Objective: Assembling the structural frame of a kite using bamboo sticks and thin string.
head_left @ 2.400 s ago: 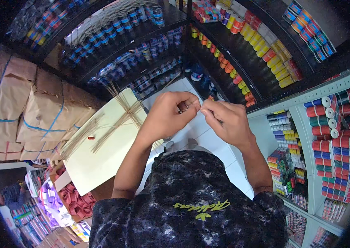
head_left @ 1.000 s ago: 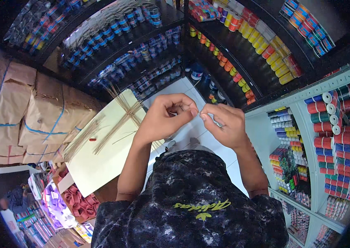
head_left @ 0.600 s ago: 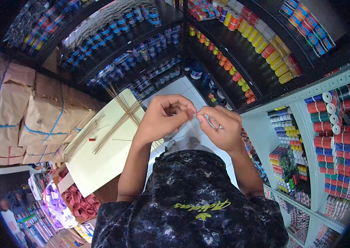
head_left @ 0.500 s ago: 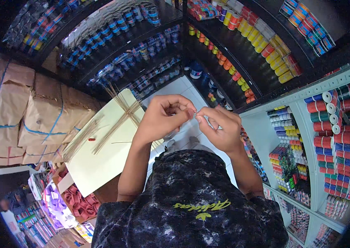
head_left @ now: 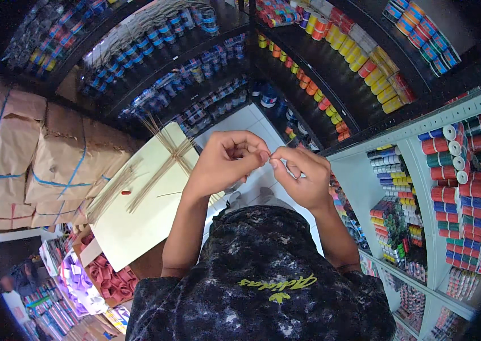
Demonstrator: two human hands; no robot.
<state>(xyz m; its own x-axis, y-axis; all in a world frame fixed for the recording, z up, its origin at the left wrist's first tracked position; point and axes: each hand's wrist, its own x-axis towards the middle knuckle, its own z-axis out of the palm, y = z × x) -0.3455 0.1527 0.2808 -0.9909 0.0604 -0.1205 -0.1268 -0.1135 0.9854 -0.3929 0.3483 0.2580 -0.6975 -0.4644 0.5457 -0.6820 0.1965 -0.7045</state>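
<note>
Close together in front of my chest, my left hand (head_left: 224, 163) and my right hand (head_left: 304, 175) are both closed, thumbs against index fingers. Their fingertips nearly meet around something too small to make out. Below and left of them is a pale yellow board-like tabletop (head_left: 132, 238). Long thin brown sticks (head_left: 152, 173) lie across it in loose bundles, some crossing near its far end. A small red object (head_left: 125, 192) rests among the sticks. One single stick (head_left: 169, 195) lies apart, near my left wrist.
Wrapped brown paper parcels (head_left: 61, 150) tied with blue string are stacked at left. A box of red rolled strips (head_left: 110, 278) stands by the tabletop's near end. Dark shelves (head_left: 235, 17) with spools run along the back; a pale shelf unit (head_left: 422, 170) with coloured rolls stands right.
Both hands stay almost where they were. A tiny red bit seen between the fingertips earlier is no longer clearly visible.
</note>
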